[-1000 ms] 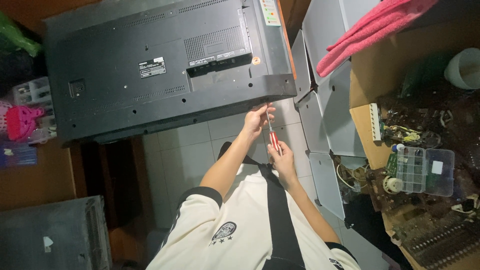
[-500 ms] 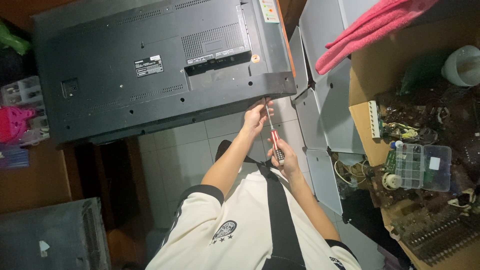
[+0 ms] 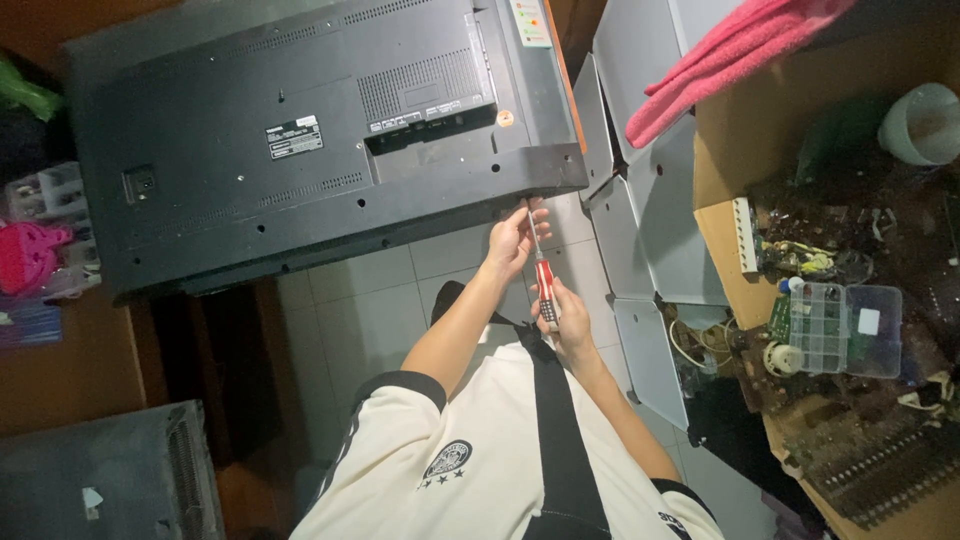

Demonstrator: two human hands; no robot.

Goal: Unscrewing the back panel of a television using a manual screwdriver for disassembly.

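Here: right hand [image 3: 572, 322] gripping screwdriver [image 3: 543, 282], left hand [image 3: 512, 240] pinching shaft; television [image 3: 320, 140] over tiled floor [image 3: 370, 300].

television [image 3: 300, 150] lies ahead of me, back panel up | my left hand [image 3: 512, 240] under its near edge | screwdriver [image 3: 543, 285] in my right hand [image 3: 570, 320], just right | parts box [image 3: 838, 328] on table [image 3: 730, 230], far right

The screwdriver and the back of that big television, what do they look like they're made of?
The screwdriver seems to have a glossy plastic handle, red with a black band, and a thin bright shaft that looks like metal. The television back looks like matte dark grey moulded plastic, judging by its vent grilles and dull sheen; a metal panel cannot be ruled out.
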